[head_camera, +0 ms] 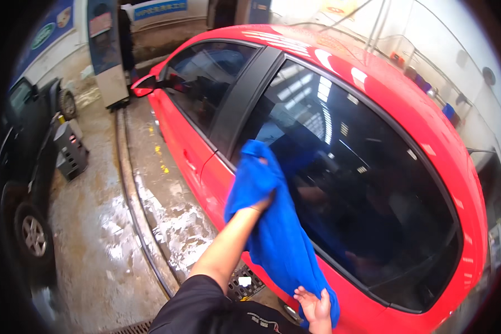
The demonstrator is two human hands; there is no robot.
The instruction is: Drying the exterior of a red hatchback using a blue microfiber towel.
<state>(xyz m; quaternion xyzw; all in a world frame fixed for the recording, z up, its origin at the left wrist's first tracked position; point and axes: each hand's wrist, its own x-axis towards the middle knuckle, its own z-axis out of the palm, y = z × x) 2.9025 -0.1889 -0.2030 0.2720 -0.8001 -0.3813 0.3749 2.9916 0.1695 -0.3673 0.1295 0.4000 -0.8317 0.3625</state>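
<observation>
A large blue cloth towel (279,234) hangs in folds along the side of a red car (208,179). My left hand (265,200) holds its upper part near the lower front corner of the dark rear side window (359,200). Folds of the towel cover most of that hand, so its fingers are largely hidden. Lower down, my right hand (315,307) lies against the towel's bottom end, palm turned up and fingers apart. Window glass mirrors ceiling lights and part of the towel.
A dark vehicle (21,167) stands at left, with a grey plastic box (71,150) beside it. A floor rail (131,200) runs over the wet concrete (87,234). A drain grate (246,284) lies beside the car. Behind stands a tall post (106,54).
</observation>
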